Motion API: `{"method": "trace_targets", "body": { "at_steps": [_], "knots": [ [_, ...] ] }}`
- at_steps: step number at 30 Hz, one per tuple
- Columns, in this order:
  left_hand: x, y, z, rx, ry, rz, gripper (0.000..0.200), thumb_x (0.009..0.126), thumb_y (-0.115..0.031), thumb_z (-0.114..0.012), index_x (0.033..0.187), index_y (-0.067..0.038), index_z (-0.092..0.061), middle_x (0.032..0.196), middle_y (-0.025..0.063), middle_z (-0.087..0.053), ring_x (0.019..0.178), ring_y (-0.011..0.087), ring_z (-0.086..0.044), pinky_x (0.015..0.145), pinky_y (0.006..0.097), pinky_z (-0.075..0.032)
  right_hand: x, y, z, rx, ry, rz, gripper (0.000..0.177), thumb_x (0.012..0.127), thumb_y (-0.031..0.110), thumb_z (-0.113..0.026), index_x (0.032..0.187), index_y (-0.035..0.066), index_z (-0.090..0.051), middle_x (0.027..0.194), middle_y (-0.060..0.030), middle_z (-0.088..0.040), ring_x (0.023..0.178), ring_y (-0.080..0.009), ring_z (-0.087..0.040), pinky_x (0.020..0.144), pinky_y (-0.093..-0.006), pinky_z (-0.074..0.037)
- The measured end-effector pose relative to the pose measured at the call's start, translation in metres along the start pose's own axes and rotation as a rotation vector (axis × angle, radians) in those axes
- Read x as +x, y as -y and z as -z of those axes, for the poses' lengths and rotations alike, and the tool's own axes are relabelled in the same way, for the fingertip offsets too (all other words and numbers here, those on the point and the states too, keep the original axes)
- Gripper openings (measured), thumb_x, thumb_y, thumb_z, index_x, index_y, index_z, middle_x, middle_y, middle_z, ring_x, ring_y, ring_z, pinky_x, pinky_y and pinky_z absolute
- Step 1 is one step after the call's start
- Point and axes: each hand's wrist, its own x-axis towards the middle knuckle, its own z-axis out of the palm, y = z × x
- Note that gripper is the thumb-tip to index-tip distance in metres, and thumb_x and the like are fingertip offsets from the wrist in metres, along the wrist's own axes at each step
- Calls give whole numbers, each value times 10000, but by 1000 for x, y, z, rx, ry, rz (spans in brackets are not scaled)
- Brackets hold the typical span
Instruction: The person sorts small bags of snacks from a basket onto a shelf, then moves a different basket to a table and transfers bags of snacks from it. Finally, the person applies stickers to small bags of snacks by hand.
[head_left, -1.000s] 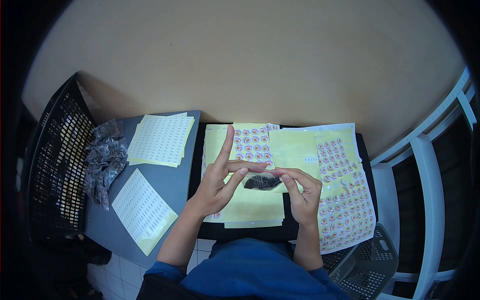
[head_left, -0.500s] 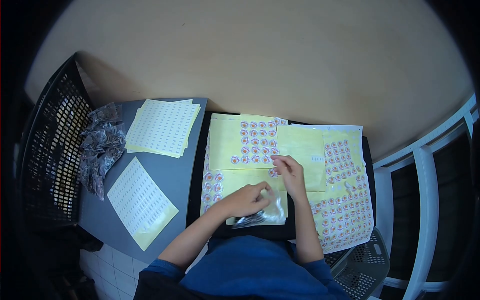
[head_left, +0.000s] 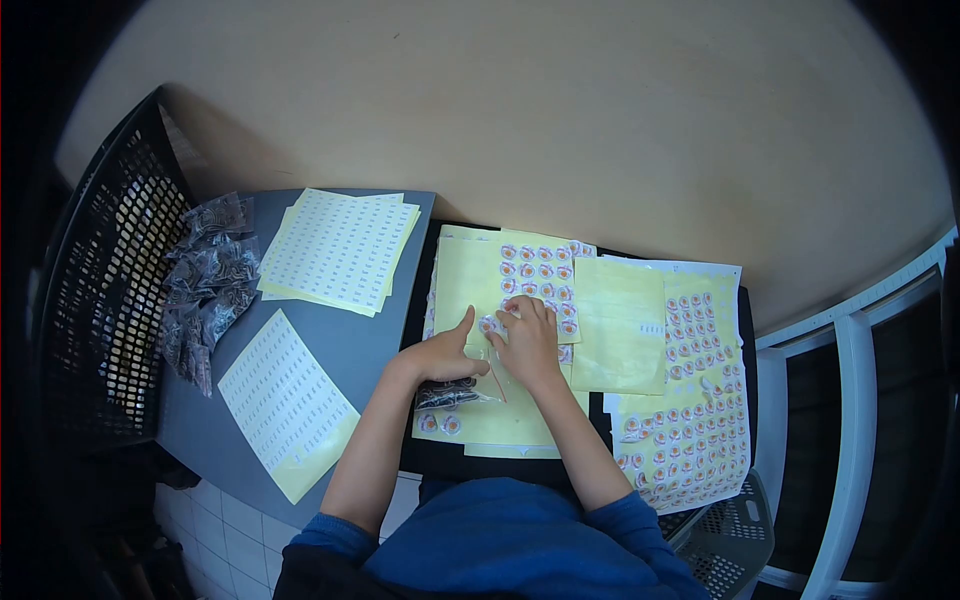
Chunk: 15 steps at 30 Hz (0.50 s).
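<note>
Head view: sticker [head_left: 489,324] is pinched by right hand [head_left: 527,342], just beside left forefinger [head_left: 466,322].
Near side: bag [head_left: 448,396] is pinned crosswise under flattened left hand [head_left: 440,358].

Sticker sheet [head_left: 540,272]: yellow backing, rows of round orange-white stickers, lying flat, directly under right-hand fingers [head_left: 512,318]. Clear pouch [head_left: 447,394]: dark contents, flat, just nearside of left-hand fingers [head_left: 462,335].

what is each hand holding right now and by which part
Left hand pins the clear bag under its palm. Right hand touches a round sticker on the sheet; whether the grip has closed cannot be told.
</note>
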Motion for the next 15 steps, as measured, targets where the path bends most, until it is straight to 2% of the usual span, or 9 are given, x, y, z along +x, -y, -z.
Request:
{"method": "trace_targets", "body": {
  "at_steps": [4, 9, 13, 15],
  "knots": [
    [9, 9, -3, -1, 4, -21, 1003, 589, -330, -581, 1299, 46, 20, 1094, 317, -444, 1019, 312, -484, 874, 285, -369, 2, -3, -3, 41, 33, -7, 203, 623, 132, -658, 792, 21, -634, 902, -75, -527, 915, -214, -458, 817, -337, -315],
    [10, 8, 0, 14, 55, 17, 1026, 580, -360, -588, 1297, 46, 21, 1121, 318, -423, 1060, 322, -454, 899, 282, -350, 11, -3, -6, 97, 85, -80, 95, 622, 81, -631, 698, 30, -608, 836, -72, -535, 897, -213, -462, 805, -342, -314],
    [13, 10, -1, 42, 30, 6, 1026, 582, -364, -589, 1297, 46, 21, 1117, 319, -427, 1050, 327, -462, 896, 288, -354, 15, -2, -14, 24, 62, -59, 77, 640, 63, -618, 695, 29, -576, 826, -64, -527, 903, -216, -469, 787, -359, -335],
    [13, 11, -2, 37, 33, 3, 1019, 588, -364, -586, 1297, 45, 22, 1110, 315, -435, 1038, 327, -471, 892, 290, -358, 14, -1, -18, 13, 56, -12, 124, 659, 8, -530, 772, -27, -569, 805, -104, -517, 878, -228, -480, 839, -375, -315]
  ]
}}
